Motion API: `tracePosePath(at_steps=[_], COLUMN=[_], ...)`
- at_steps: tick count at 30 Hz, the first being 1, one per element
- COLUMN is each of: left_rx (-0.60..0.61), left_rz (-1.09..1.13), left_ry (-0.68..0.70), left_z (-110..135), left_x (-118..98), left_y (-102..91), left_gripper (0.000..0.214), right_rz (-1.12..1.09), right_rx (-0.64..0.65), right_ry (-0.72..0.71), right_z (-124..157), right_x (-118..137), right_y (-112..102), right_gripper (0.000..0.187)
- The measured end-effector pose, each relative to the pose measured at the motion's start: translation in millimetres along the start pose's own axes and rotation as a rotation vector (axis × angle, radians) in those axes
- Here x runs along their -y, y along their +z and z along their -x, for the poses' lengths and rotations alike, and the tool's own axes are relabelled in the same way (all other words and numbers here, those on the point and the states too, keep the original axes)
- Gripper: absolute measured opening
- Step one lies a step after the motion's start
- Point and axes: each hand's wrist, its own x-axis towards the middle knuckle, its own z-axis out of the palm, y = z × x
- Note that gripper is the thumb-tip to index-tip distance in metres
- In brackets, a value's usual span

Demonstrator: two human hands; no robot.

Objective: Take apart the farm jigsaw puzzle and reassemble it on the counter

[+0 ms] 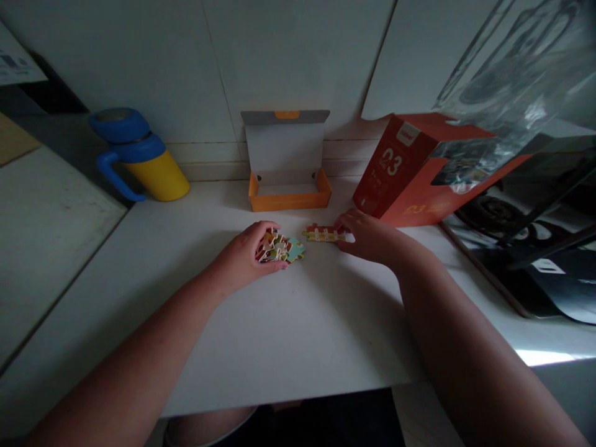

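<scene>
My left hand (254, 253) curls round a small heap of colourful jigsaw puzzle pieces (282, 248) on the white tabletop, thumb at the near side and fingers at the far side. Just to the right lies a short row of puzzle pieces (321, 233), red and yellow with white marks. At its right end my right hand (356, 230) grips it between thumb and fingers, which cover part of the row. A narrow gap separates the heap from the row.
Behind the hands stands an orange box (289, 201), its lid raised against the wall. A red box (410, 174) marked 03, with clear plastic (521, 105) over it, leans at right beside a black stove (535, 261). A yellow and blue jug (156, 174) stands back left.
</scene>
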Motion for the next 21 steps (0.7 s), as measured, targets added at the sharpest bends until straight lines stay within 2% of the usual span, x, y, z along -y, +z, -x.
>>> tracePosePath(at_steps=[6, 12, 21], left_rx=[-0.005, 0.002, 0.001], left_rz=[0.017, 0.025, 0.006], left_ry=[-0.007, -0.004, -0.012], left_z=[-0.4, 0.2, 0.1], left_x=[-0.4, 0.9, -2.0], left_y=[0.4, 1.2, 0.3], left_gripper=[0.07, 0.073, 0.071], right_rz=[-0.099, -0.095, -0.061], right_rx=[-0.058, -0.008, 0.024], right_ry=[-0.031, -0.024, -0.006], right_z=[-3.4, -8.7, -10.4], right_x=[9.6, 19.1, 19.9], right_y=[-4.9, -7.4, -5.2], right_gripper=[0.022, 0.026, 0.032])
